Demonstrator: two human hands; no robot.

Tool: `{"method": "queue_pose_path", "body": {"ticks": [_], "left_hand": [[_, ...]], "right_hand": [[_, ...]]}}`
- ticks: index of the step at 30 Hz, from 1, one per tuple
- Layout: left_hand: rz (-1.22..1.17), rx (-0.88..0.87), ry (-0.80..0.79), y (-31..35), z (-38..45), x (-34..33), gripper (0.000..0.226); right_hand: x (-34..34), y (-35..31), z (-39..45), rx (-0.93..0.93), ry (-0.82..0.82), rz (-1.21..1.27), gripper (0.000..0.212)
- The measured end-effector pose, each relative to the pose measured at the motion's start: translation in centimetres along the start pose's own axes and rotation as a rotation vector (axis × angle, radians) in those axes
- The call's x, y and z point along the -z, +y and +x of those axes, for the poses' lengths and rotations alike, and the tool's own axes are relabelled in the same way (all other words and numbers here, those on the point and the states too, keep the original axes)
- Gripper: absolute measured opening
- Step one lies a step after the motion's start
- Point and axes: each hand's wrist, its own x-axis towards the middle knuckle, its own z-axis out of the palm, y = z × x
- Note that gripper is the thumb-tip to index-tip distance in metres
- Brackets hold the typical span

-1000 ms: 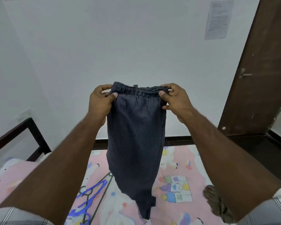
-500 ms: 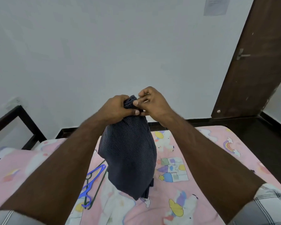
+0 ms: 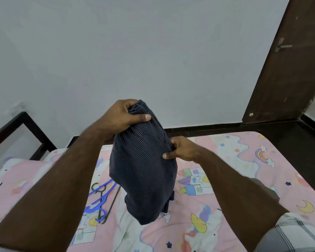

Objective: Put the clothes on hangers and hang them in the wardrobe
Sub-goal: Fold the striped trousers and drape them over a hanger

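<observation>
Reaching forward from the bottom corners, both bare forearms are seen converging over the bed (image 3: 262, 160); a checked sleeve (image 3: 296, 233) is visible at the right arm's near end. The striped trousers (image 3: 144, 170) are held up in the air between the hands, above the bed, hanging down with the lower hem near the sheet; whether it touches cannot be told. The left hand (image 3: 124, 117) is raised highest, fingers curled over the bunched top edge of the garment, thumb laid flat across the front, so the gathered waistband is clenched in it. The right hand (image 3: 182, 149) is set lower, at the garment's right edge, thumb and fingers pinching the fabric from the side. Fabric is dark navy with fine pale pinstripes, soft, folded double, rounded at the sides and tapering to a blunt point at the bottom. The bed is covered by a pink printed sheet with unicorns, rainbows, stars and castles, lightly wrinkled. Thin hangers (image 3: 100, 199) are seen lying on the sheet left of the trousers, partly hidden behind them: blue plastic ones over at least one dark one, tangled. Farther off, a dark bed frame (image 3: 31, 128) is seen at left, a plain white wall (image 3: 135, 51) behind, and a dark brown door (image 3: 289, 70) with a metal handle at right.
</observation>
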Motion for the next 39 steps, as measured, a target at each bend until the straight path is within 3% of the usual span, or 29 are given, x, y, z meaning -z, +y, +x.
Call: {"method": "queue_pose_path", "body": {"ticks": [5, 9, 19, 22, 24, 26, 28, 34, 39], "left_hand": [[0.02, 0.064, 0.106, -1.5, 0.7, 1.3, 0.019], [0.17, 0.066, 0.22, -3.3, 2.0, 1.9, 0.02], [0.429, 0.151, 0.431, -7.9, 3.1, 3.3, 0.027], [0.624, 0.061, 0.504, -8.2, 2.8, 2.7, 0.043], [0.585, -0.061, 0.291, -8.0, 2.9, 0.7, 0.053], [0.323, -0.031, -0.107, -7.3, 2.1, -2.2, 0.054], [0.152, -0.023, -0.314, -7.6, 1.5, -4.3, 0.046], [0.149, 0.032, -0.293, -7.6, 1.9, -4.7, 0.025], [0.182, 0.017, -0.254, -6.3, 2.0, -3.7, 0.012]], "right_hand": [[-1.1, 2.4, -0.4, -0.025, 0.157, -0.061, 0.011], [-1.9, 2.5, -0.9, 0.009, 0.212, -0.02, 0.004], [-1.5, 0.2, -1.3, 0.135, 0.322, -0.043, 0.011], [-1.4, -1.2, -0.9, 0.172, 0.296, -0.106, 0.011], [-1.6, -2.2, -0.5, 0.197, 0.272, -0.153, 0.012], [-1.8, -3.2, 0.1, 0.207, 0.243, -0.138, 0.011], [-1.8, -4.0, 0.5, 0.194, 0.203, -0.076, 0.011], [-0.4, -4.5, -0.6, 0.151, 0.172, 0.089, 0.024], [1.2, -2.0, -2.4, 0.088, 0.072, 0.122, 0.022]]}}
